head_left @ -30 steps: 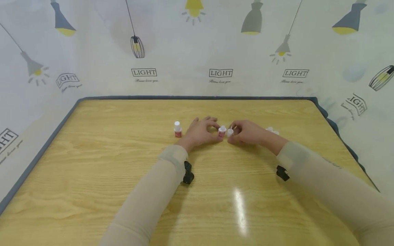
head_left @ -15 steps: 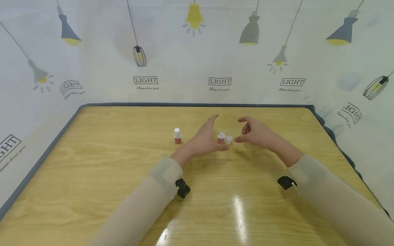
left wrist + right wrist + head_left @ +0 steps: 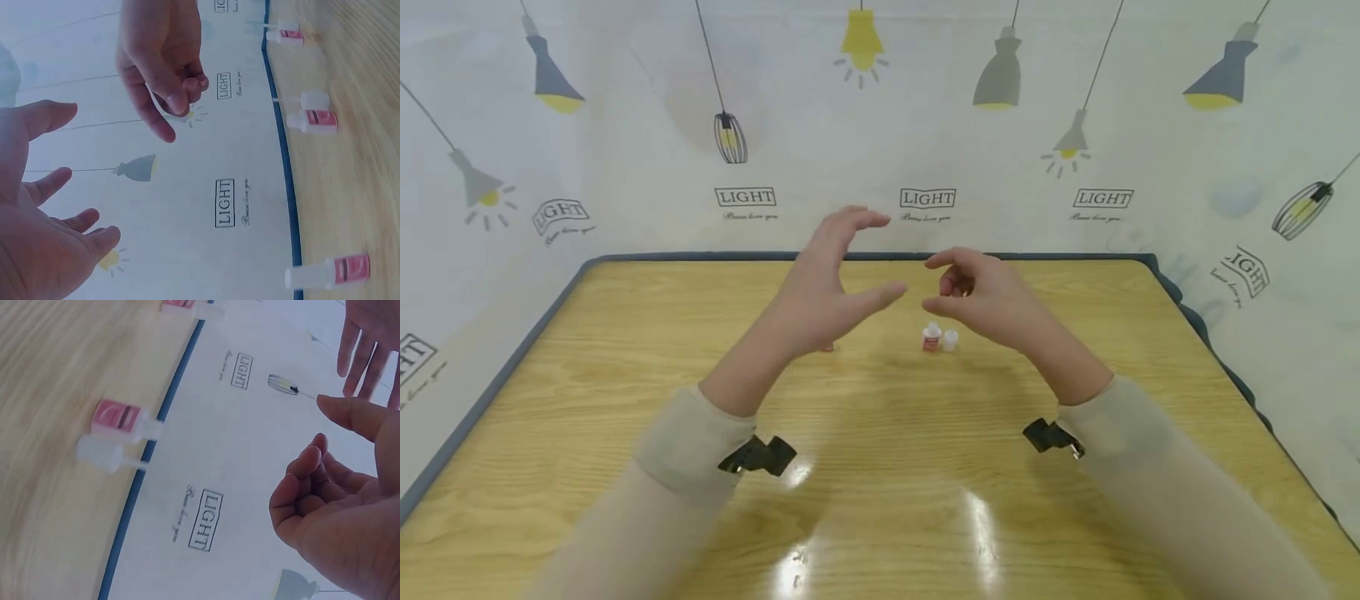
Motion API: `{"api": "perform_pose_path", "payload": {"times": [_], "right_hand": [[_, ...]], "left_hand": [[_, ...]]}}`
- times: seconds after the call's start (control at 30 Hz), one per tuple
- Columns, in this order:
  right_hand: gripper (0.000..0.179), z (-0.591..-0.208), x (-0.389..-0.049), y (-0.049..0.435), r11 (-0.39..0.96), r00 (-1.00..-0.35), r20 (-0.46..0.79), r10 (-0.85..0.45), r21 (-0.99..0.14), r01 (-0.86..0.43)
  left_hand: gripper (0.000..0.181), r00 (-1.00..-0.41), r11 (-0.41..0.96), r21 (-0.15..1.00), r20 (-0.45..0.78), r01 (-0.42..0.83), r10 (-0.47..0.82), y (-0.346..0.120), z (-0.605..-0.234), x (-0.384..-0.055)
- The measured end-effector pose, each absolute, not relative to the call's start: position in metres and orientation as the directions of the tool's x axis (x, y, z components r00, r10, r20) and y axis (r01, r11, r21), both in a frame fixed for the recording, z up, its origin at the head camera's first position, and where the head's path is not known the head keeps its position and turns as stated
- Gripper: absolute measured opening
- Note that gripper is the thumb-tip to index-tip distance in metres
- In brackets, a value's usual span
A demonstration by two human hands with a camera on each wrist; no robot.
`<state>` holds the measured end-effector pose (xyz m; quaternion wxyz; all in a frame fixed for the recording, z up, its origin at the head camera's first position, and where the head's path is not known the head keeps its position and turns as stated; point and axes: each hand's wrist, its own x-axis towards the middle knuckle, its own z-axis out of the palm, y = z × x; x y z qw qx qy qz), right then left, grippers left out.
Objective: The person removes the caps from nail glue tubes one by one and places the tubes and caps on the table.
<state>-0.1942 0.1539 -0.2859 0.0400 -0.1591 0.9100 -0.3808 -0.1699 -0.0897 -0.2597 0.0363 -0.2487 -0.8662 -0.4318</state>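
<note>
My left hand (image 3: 820,300) is raised over the table, thumb and fingers spread apart and holding nothing. To its right, my right hand (image 3: 992,300) hangs in the air with thumb and index finger apart, the other fingers loosely curled. Below them stands a small uncapped bottle (image 3: 931,340) with a pink-red label. Beside that bottle its white cap (image 3: 951,340) sits upside down, a thin stem pointing up. A capped bottle (image 3: 350,270) shows fully in the left wrist view; my left hand hides most of it in the head view.
Farther along the table, another uncapped bottle (image 3: 290,37) stands with an upturned cap (image 3: 288,25) beside it, hidden by my right hand in the head view. The wooden table (image 3: 880,417) ends at a dark blue edge (image 3: 685,257) against a lamp-patterned wall covering.
Both hands have let go of the middle bottle and its cap and lifted up from the table. The left hand has moved left, now covering the capped bottle in the head view.
</note>
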Motion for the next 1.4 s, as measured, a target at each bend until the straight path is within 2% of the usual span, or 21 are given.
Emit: {"api": "perform_pose_path", "payload": {"times": [0.2, 0.47, 0.7, 1.0, 1.23, 1.4], "right_hand": [[0.041, -0.281, -0.198, 0.133, 0.618, -0.919, 0.094, -0.383, -0.714, -0.33], [0.039, -0.279, -0.208, 0.11, 0.584, -0.917, 0.087, -0.39, -0.746, -0.319], [0.039, -0.288, -0.22, 0.084, 0.565, -0.912, 0.074, -0.403, -0.764, -0.312], [0.039, -0.313, -0.229, 0.058, 0.572, -0.916, 0.051, -0.397, -0.767, -0.291], [0.037, -0.332, -0.236, 0.041, 0.576, -0.909, 0.069, -0.41, -0.753, -0.317], [0.038, -0.343, -0.238, 0.037, 0.559, -0.911, 0.061, -0.407, -0.772, -0.302]], "left_hand": [[0.069, -0.892, 0.566, 0.697, 0.267, 0.44, 0.365, -0.112, -0.262, -0.166], [0.062, -0.914, 0.582, 0.708, 0.261, 0.4, 0.311, -0.132, -0.277, -0.171], [0.062, -0.955, 0.625, 0.727, 0.163, 0.286, 0.248, -0.151, -0.299, -0.185], [0.067, -0.956, 0.672, 0.708, 0.013, 0.217, 0.295, -0.17, -0.321, -0.201], [0.072, -0.936, 0.735, 0.65, -0.102, 0.194, 0.338, -0.181, -0.356, -0.222], [0.072, -0.919, 0.727, 0.656, -0.132, 0.2, 0.372, -0.181, -0.374, -0.232]]}}
